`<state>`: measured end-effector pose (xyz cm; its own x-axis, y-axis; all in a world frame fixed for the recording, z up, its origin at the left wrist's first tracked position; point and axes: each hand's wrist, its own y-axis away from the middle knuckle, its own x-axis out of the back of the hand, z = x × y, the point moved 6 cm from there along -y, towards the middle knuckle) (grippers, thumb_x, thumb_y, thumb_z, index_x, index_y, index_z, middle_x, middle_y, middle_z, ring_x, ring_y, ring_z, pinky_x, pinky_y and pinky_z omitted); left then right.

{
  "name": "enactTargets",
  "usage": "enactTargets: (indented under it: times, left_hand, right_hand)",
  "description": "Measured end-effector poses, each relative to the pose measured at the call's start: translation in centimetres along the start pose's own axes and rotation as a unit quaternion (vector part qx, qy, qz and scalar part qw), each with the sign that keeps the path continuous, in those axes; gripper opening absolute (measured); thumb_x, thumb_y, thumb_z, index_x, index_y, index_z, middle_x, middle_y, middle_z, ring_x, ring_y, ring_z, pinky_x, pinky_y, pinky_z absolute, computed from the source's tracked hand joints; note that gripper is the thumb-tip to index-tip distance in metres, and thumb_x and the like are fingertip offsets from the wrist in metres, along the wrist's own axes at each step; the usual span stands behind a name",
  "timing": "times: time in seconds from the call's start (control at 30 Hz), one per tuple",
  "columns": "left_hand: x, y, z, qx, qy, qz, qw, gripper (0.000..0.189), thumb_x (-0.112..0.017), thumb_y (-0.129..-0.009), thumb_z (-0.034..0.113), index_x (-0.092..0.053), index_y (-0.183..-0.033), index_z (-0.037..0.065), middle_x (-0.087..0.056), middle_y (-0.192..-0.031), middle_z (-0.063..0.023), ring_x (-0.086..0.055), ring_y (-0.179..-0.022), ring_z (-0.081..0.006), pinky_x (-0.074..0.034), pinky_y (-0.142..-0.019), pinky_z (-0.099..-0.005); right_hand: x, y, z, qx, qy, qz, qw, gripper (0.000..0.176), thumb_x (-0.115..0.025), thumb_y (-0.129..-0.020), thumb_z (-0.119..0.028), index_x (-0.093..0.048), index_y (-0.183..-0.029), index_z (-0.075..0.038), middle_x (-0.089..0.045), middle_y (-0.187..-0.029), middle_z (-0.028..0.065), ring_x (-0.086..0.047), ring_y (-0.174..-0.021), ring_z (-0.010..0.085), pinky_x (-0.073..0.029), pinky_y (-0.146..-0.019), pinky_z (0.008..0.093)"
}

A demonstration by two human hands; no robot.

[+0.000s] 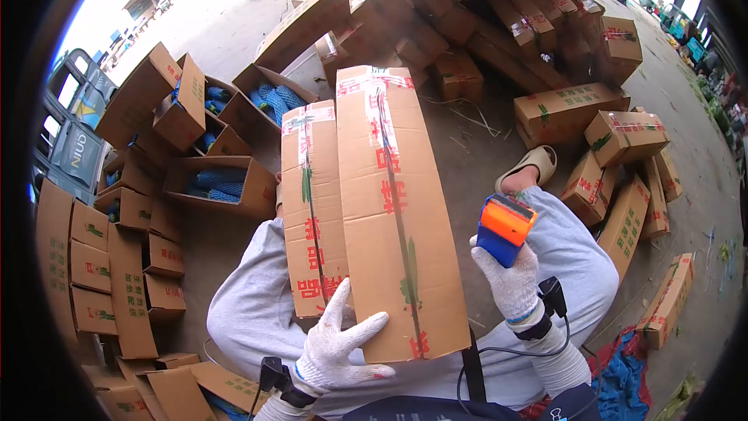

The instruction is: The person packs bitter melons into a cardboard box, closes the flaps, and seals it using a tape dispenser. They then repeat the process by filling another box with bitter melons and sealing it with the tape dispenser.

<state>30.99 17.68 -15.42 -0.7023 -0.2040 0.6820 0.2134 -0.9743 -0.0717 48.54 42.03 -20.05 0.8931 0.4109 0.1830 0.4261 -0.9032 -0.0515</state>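
Observation:
Two long brown cardboard cartons stand side by side between my legs: a larger carton (397, 234) on the right and a narrower carton (312, 210) on the left. Both have red printing, a green plant picture and tape along the top seam. My left hand (339, 343), in a white knit glove, rests with spread fingers at the near left edge of the larger carton. To the right of that carton, my gloved right hand (510, 277) is wrapped round an orange and blue tape dispenser (504, 228), held up off the carton.
Open cartons (222, 187) with blue-netted contents stand at left, above stacked cartons (92, 269). A large pile of cartons (499, 23) lies ahead, with more cartons (615, 164) at right. Blue netting (623, 378) lies near right. A vehicle (74, 132) stands far left.

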Motion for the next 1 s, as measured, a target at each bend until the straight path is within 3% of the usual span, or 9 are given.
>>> enactTargets:
  times: [0.17,0.3,0.37,0.43,0.57,0.7,0.9,0.97,1.0]
  left_hand:
    - [-7.5,-2.9,3.9,-0.314,-0.157,-0.077,0.933,0.057,-0.063,-0.081,0.013,-0.055,-0.138,0.017,-0.054,-0.136,-0.0153,-0.066,-0.074,-0.0212,-0.058,-0.055,-0.0309]
    - [-11.6,-5.9,5.0,-0.468,-0.158,-0.081,0.866,0.062,-0.059,-0.083,0.013,-0.049,-0.145,0.012,-0.052,-0.138,-0.0166,-0.061,-0.062,-0.0169,-0.058,-0.050,-0.0304]
    - [-12.6,-5.1,4.2,-0.481,-0.132,-0.052,0.865,0.058,-0.054,-0.087,0.010,-0.049,-0.145,0.009,-0.054,-0.136,-0.0197,-0.071,-0.081,-0.0247,-0.062,-0.065,-0.0312]
    - [-13.2,-4.3,3.6,-0.472,-0.111,-0.023,0.874,0.052,-0.062,-0.086,0.005,-0.059,-0.138,0.009,-0.054,-0.128,-0.0167,-0.069,-0.100,-0.0314,-0.061,-0.082,-0.0366]
    - [-14.7,-5.9,6.1,-0.406,-0.140,0.089,0.899,0.041,-0.067,-0.081,0.009,-0.072,-0.122,0.011,-0.062,-0.122,-0.0099,-0.071,-0.096,-0.0243,-0.060,-0.079,-0.0379]
    - [-13.8,-12.6,9.1,-0.324,-0.132,0.123,0.929,0.051,-0.063,-0.079,0.008,-0.067,-0.129,0.016,-0.061,-0.139,-0.0074,-0.072,-0.099,-0.0230,-0.060,-0.079,-0.0347]
    - [-13.1,-16.9,7.2,-0.195,0.015,0.137,0.971,0.043,-0.074,-0.082,0.005,-0.069,-0.124,0.011,-0.067,-0.129,-0.0118,-0.073,-0.095,-0.0223,-0.061,-0.077,-0.0319]
    - [-12.7,-16.5,5.3,-0.110,0.226,0.095,0.963,0.037,-0.069,-0.091,0.005,-0.065,-0.128,0.001,-0.068,-0.125,-0.0162,-0.072,-0.101,-0.0225,-0.059,-0.086,-0.0323]
    - [-13.2,-16.3,4.9,0.034,0.463,0.062,0.884,0.041,-0.061,-0.100,0.012,-0.054,-0.136,-0.008,-0.067,-0.124,-0.0182,-0.068,-0.111,-0.0255,-0.054,-0.097,-0.0366]
  right_hand:
    - [4.1,-0.2,9.2,-0.183,-0.142,0.002,0.973,0.024,-0.074,-0.092,-0.018,-0.068,-0.110,-0.004,-0.069,-0.092,0.0015,-0.066,-0.080,0.0121,-0.053,-0.073,0.0288]
    - [4.2,-6.3,11.1,-0.200,-0.170,-0.067,0.963,0.026,-0.072,-0.094,-0.023,-0.068,-0.112,-0.004,-0.071,-0.092,0.0028,-0.068,-0.082,0.0126,-0.054,-0.074,0.0292]
    - [3.9,-7.0,8.6,-0.134,-0.089,-0.092,0.983,0.028,-0.073,-0.094,-0.023,-0.069,-0.113,-0.003,-0.072,-0.095,0.0042,-0.069,-0.085,0.0134,-0.055,-0.077,0.0295]
    - [2.7,-7.9,7.0,-0.073,-0.063,-0.108,0.989,0.031,-0.075,-0.092,-0.022,-0.069,-0.114,-0.001,-0.074,-0.100,0.0071,-0.070,-0.089,0.0154,-0.055,-0.081,0.0307]
    - [-1.2,-12.1,4.6,-0.100,-0.011,-0.275,0.956,0.031,-0.074,-0.090,-0.023,-0.070,-0.112,-0.001,-0.074,-0.101,0.0064,-0.069,-0.091,0.0154,-0.053,-0.084,0.0307]
    - [-1.8,-18.6,1.7,0.115,0.302,-0.348,0.880,0.033,-0.078,-0.087,-0.025,-0.068,-0.107,-0.002,-0.073,-0.092,0.0055,-0.068,-0.087,0.0149,-0.054,-0.080,0.0333]
    - [13.8,-15.3,-1.5,0.046,-0.034,-0.097,0.994,0.025,-0.078,-0.089,-0.020,-0.072,-0.100,0.002,-0.074,-0.082,0.0087,-0.071,-0.076,0.0155,-0.057,-0.073,0.0300]
    - [16.4,-8.3,-1.1,-0.002,-0.144,-0.079,0.986,0.033,-0.079,-0.088,-0.022,-0.071,-0.105,0.005,-0.072,-0.081,0.0110,-0.071,-0.078,0.0188,-0.058,-0.076,0.0321]
    - [16.9,-5.0,-0.2,-0.029,-0.158,-0.088,0.983,0.041,-0.081,-0.086,-0.022,-0.067,-0.113,0.006,-0.072,-0.085,0.0125,-0.071,-0.079,0.0197,-0.059,-0.076,0.0322]
